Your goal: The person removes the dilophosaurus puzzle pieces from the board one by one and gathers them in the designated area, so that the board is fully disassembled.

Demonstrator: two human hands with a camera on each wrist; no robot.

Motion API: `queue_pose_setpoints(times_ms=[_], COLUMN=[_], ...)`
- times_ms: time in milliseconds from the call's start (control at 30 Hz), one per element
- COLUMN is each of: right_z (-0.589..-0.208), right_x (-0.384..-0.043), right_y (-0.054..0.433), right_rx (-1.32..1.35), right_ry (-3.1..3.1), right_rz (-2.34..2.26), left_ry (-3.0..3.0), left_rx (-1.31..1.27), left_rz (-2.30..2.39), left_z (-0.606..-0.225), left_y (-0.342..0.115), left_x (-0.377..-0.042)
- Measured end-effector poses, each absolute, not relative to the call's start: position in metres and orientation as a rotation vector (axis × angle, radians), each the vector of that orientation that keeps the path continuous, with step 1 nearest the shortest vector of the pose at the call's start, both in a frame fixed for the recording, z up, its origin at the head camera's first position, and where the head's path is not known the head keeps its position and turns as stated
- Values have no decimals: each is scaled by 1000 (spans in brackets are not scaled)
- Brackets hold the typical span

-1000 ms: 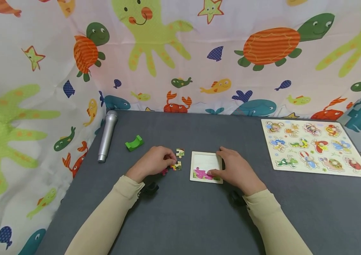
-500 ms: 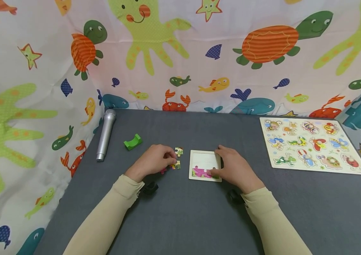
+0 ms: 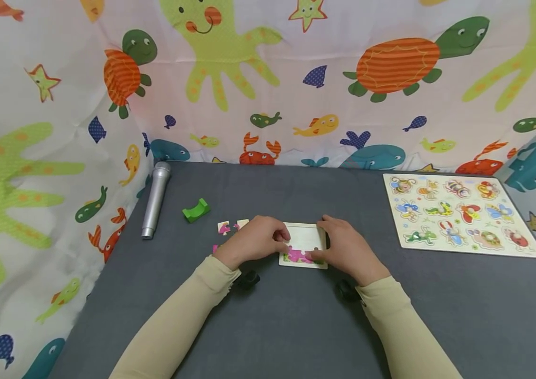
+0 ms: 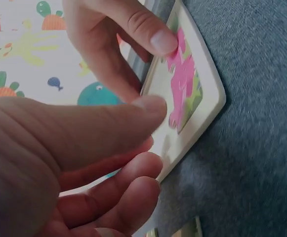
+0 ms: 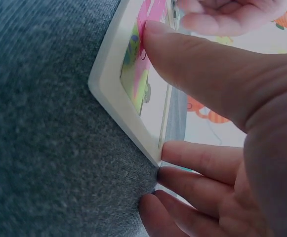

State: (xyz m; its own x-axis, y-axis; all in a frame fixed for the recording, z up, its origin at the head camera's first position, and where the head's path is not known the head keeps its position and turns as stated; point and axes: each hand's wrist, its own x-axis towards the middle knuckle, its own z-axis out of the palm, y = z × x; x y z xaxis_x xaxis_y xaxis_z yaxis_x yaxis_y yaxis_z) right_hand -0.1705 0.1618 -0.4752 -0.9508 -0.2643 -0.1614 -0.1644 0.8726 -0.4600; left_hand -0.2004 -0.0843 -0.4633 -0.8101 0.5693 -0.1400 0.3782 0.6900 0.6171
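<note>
A small wooden jigsaw tray (image 3: 303, 266) lies on the dark table, with pink and green pieces (image 3: 295, 256) along its near side. My right hand (image 3: 350, 250) holds it at the right edge. The right thumb rests on the pieces, and the other fingers lie along the outer side, as the right wrist view (image 5: 202, 182) shows. Over the tray's left edge is my left hand (image 3: 258, 242), thumb and fingers bent towards each other. Whether a piece sits between its fingertips (image 4: 153, 106) cannot be made out. Loose jigsaw pieces (image 3: 224, 227) lie left of this hand, partly covered by it.
A green curved block (image 3: 196, 210) and a silver microphone-shaped cylinder (image 3: 156, 201) lie to the left. At the right is a large insect picture board (image 3: 462, 216). Patterned cloth (image 3: 230, 131) hangs behind the table and at its sides.
My left hand has moved right, from the loose pieces to the tray's left edge, uncovering pieces further left. The right hand stays on the tray. The head view has shifted slightly.
</note>
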Motion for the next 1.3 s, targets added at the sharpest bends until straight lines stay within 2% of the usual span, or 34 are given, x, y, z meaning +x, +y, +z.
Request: queue_pose_setpoints(times_ms=[667,1300], right_z=[-478,-477], right_x=[-172,-170], right_y=[165,165], right_rx=[-344,-347], right_ry=[2826,2831], right_rz=[-664,-694], left_ry=[2586,2578], left_rx=[832,765], left_rz=[759,696], left_z=[-469,-470], left_y=[-75,-72], left_x=[-195,-195])
